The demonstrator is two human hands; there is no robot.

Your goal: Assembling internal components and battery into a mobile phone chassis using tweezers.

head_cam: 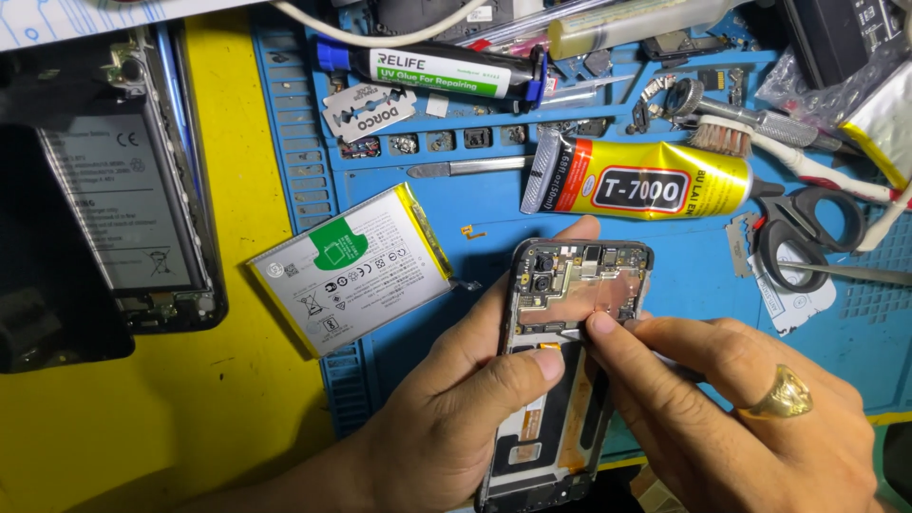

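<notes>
blue silicone repair mat (pixel 684 275) over a yellow bench, cluttered with a yellow glue tube (pixel 646 190), black scissors (pixel 807 237) and a loose white battery (pixel 351 271); we see the opened black phone with bare circuit board (pixel 570 332) at lower centre, long axis running near to far. our left hand (pixel 456 418) clasps its left edge, thumb across the empty battery bay. our right hand (pixel 731 418), closer to the board, pinches a thin pale tool (pixel 575 334) pointing left at the board's lower edge.
</notes>
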